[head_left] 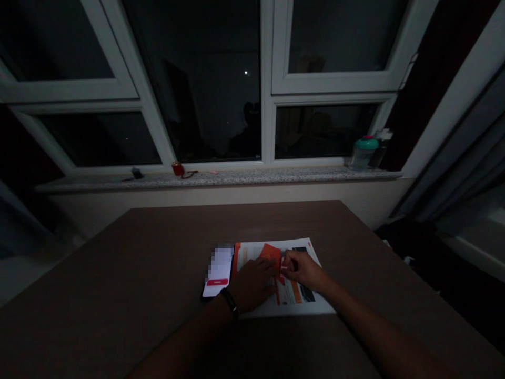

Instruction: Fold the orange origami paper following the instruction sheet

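Observation:
A small piece of orange paper [270, 252] lies on a printed sheet [252, 314] on the table. My left hand [252, 281] rests flat across the lower part of the orange paper, fingers stretched out, a dark band around its wrist. At the orange paper's right edge, my right hand [299, 267] is closed in a pinch on it; the exact grip at the fingertips is too dark to make out. Just left of the printed sheet lies a phone [219, 271] with its screen lit.
The brown table [158, 263] reaches to the wall below a window. On the granite sill [236, 176] stand a bottle with a teal lid [363, 152] and a small red object [178, 168]. The room is dim, with curtains [469, 142] at the right.

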The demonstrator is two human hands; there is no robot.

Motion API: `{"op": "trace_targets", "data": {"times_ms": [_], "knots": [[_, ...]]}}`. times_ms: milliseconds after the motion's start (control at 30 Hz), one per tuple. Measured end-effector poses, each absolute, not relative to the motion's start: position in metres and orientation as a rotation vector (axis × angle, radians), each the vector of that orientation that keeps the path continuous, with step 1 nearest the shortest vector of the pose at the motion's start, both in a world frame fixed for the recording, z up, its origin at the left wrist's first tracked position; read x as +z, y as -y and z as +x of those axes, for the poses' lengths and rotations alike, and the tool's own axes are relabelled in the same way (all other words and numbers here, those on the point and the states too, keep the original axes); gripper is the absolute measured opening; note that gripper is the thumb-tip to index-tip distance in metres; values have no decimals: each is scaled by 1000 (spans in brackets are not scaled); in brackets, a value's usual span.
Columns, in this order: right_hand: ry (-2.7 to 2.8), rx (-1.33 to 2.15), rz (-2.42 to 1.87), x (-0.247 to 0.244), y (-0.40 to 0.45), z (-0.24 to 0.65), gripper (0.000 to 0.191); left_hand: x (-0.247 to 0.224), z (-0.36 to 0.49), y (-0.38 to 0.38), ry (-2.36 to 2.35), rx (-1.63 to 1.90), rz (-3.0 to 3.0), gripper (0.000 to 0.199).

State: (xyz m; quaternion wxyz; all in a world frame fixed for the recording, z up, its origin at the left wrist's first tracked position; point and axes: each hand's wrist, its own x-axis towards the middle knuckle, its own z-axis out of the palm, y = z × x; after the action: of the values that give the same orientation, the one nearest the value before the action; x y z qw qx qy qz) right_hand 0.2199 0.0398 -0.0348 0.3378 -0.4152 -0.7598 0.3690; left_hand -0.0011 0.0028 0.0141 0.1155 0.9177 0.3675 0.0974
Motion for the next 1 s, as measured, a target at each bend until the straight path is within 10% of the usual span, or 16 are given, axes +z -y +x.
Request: {"op": "trace_targets", "data": {"times_ms": [1000], "knots": [[2113,698,-1005,-33,-34,215,19,13,0,-2,-1012,344,2708,20]]}}
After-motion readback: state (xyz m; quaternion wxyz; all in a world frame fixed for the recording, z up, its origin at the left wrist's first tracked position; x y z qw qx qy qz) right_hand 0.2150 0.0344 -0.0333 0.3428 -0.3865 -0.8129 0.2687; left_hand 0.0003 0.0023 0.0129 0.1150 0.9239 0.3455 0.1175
